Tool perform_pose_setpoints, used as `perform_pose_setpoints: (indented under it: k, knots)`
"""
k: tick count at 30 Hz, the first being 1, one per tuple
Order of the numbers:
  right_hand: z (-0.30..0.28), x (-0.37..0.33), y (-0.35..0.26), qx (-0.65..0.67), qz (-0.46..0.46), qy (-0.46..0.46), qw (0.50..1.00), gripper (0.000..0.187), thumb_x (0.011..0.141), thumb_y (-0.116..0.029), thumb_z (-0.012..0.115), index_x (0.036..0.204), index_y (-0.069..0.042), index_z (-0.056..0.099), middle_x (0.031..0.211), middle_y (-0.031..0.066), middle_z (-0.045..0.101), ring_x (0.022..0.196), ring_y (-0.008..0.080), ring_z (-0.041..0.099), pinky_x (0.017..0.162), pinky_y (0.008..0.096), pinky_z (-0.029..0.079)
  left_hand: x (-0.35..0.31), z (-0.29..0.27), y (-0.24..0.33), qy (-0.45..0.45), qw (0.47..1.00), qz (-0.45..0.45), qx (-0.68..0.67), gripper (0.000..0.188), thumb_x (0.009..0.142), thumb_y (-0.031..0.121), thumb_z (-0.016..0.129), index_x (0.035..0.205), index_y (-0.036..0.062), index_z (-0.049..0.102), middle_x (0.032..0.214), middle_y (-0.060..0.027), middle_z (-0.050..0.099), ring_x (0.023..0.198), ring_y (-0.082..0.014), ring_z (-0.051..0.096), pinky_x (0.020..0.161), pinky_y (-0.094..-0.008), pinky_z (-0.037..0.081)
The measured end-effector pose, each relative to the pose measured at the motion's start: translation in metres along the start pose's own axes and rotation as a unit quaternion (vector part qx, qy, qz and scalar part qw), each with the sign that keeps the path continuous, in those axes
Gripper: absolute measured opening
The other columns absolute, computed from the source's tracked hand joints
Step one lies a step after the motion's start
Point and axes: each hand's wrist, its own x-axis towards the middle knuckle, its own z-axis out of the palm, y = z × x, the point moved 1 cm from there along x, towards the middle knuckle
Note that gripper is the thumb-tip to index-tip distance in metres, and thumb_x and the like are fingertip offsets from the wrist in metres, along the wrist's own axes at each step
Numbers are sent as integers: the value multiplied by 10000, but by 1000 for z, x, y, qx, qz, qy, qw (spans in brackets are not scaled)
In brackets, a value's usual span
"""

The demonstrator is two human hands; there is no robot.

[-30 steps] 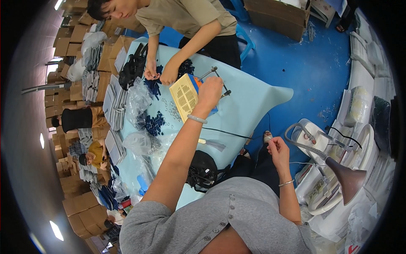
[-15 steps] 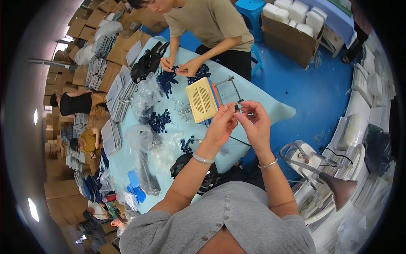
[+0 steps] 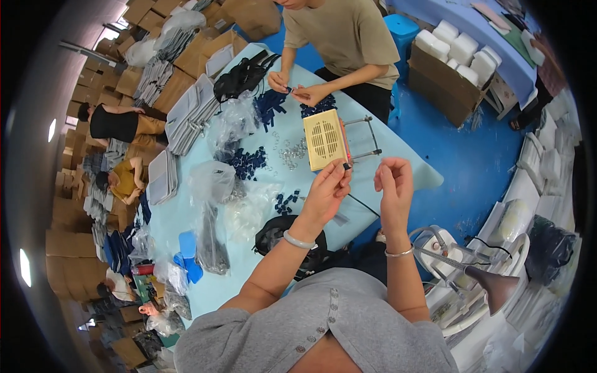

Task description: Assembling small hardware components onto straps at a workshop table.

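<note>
Since half a second ago both hands have been drawn apart, a small dark plastic piece (image 3: 346,166) now being pinched by the left hand (image 3: 326,191) over the pale blue table (image 3: 398,163), beside the cream slotted box (image 3: 324,140), while the right hand (image 3: 392,180), loosely curled and seemingly empty, is judged due to rejoin it carefully.

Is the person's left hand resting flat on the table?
No, the left hand is raised above the light blue table, pinching a small dark piece.
</note>
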Motion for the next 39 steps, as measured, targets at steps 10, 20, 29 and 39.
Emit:
perform_pose_setpoints:
  k: [10, 20, 29, 39]
  knots:
    - [47, -31, -1, -134, -42, -89, 986, 85, 833, -41, 604, 895, 0, 562, 795, 29, 585, 709, 56, 532, 626, 190, 436, -31, -11, 13, -26, 999, 32, 13, 152, 915, 210, 521, 1015, 96, 522, 805, 44, 498, 677, -23, 394, 563, -174, 323]
    - [63, -38, -9, -75, 17, -79, 994, 114, 877, -96, 528, 887, 6, 577, 792, 52, 605, 650, 93, 539, 564, 240, 449, -51, -32, 30, -2, 997, 77, -32, 156, 917, 206, 512, 1013, 83, 516, 802, 31, 492, 652, -36, 380, 529, -169, 292]
    - [97, -46, 2, -247, -184, -140, 941, 72, 803, -59, 608, 841, -8, 574, 755, 77, 578, 627, 147, 542, 570, 255, 431, -69, -43, 32, 16, 996, 89, -9, 154, 919, 211, 509, 1006, 85, 528, 792, 49, 500, 645, -23, 379, 527, -163, 277]
    - [97, -51, 7, -166, -4, -127, 978, 259, 946, -233, 432, 906, -7, 551, 703, 28, 567, 645, 85, 512, 561, 230, 431, -82, -57, 43, 48, 992, 89, -74, 135, 907, 197, 523, 991, 91, 518, 819, 10, 517, 674, -50, 409, 544, -182, 304]
